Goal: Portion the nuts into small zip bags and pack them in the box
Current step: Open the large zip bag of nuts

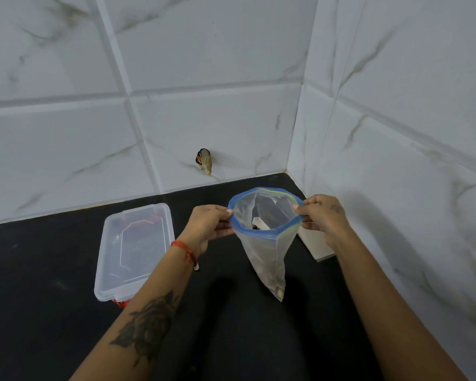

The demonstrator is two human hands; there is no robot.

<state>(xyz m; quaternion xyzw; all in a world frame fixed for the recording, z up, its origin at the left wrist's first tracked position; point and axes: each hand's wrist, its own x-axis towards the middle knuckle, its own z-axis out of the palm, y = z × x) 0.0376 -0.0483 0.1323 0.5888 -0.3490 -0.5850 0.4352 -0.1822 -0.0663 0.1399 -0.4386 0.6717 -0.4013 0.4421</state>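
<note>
A clear zip bag [264,251] with a blue zip rim hangs above the black counter, its mouth pulled wide. My left hand [208,225] pinches the rim's left side and my right hand [323,218] pinches the right side. A few nuts [278,290] lie in the bag's bottom corner. A clear plastic box [134,250] with its lid on and red clips sits on the counter to the left of my left hand.
The black counter [39,284] runs into a corner of white marble-look wall tiles. A small capped stub [205,160] sticks out of the back wall above the counter. A pale flat object [315,247] lies partly hidden under my right hand.
</note>
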